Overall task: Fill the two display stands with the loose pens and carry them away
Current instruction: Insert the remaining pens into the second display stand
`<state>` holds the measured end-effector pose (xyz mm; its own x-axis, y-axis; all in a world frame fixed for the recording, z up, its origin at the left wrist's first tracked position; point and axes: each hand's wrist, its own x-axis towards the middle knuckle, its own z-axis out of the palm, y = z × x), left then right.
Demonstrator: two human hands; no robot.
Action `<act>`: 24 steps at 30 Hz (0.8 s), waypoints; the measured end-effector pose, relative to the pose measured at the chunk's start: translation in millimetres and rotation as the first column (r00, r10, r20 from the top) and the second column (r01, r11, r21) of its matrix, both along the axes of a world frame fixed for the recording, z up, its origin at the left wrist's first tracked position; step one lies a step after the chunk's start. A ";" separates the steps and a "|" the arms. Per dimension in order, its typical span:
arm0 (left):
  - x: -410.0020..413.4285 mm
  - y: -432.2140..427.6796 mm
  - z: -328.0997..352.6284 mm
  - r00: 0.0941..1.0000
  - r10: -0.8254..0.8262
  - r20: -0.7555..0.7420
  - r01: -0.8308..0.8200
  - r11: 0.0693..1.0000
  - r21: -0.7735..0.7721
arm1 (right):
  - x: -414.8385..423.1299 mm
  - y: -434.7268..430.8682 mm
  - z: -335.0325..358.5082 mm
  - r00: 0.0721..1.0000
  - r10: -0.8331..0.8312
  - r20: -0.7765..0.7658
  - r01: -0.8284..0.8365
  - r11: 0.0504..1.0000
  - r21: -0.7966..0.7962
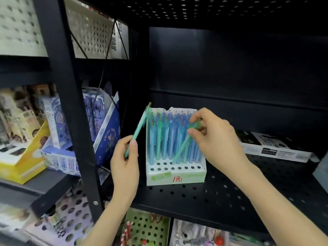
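A white display stand (177, 176) with rows of round holes stands on the black perforated shelf (204, 197). Several blue and green pens stand upright in its back rows; the front holes are bare. A red price mark is on its front. My left hand (125, 162) holds a green pen (140, 128) upright just left of the stand. My right hand (213, 139) pinches the top of another green pen (184, 144), tilted, its tip down among the stand's middle holes. Only one stand is in view.
A black upright post (74, 107) divides this shelf from the left bay, which holds a yellow box (23, 164) and blue printed boxes (106, 132). Flat white and black boxes (271, 148) lie at the right back. Perforated trays (147, 229) with goods sit below.
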<state>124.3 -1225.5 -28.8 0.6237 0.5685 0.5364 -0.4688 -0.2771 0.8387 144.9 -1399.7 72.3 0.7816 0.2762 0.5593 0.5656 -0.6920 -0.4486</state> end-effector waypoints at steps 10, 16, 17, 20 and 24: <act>3.8 2.8 -3.4 0.997 -0.079 -0.008 0.078 0.996 -0.046 | 19.4 20.0 1.0 0.981 -0.097 0.169 0.104 0.994 -0.030; 4.8 2.3 -2.6 0.993 -0.121 0.005 0.121 0.992 -0.024 | 31.0 22.6 -2.7 0.971 -0.097 0.220 0.130 0.982 -0.140; 4.7 2.5 -2.8 0.992 -0.128 0.006 0.128 0.992 -0.019 | 31.1 23.0 -2.1 0.980 -0.097 0.173 0.126 0.979 -0.163; 3.6 2.9 -2.3 0.987 -0.159 0.013 0.159 0.987 -0.003 | 27.5 24.7 1.6 0.982 -0.088 0.165 0.111 0.985 -0.135; -0.3 2.6 -1.4 0.981 -0.185 0.052 0.181 0.981 0.063 | 11.7 38.4 6.5 0.988 0.048 0.150 -0.059 0.996 0.067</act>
<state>124.0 -1222.9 -30.2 0.6817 0.4150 0.6026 -0.5627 -0.2291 0.7943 156.6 -1361.4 78.8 0.6738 0.2707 0.6876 0.6647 -0.6285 -0.4039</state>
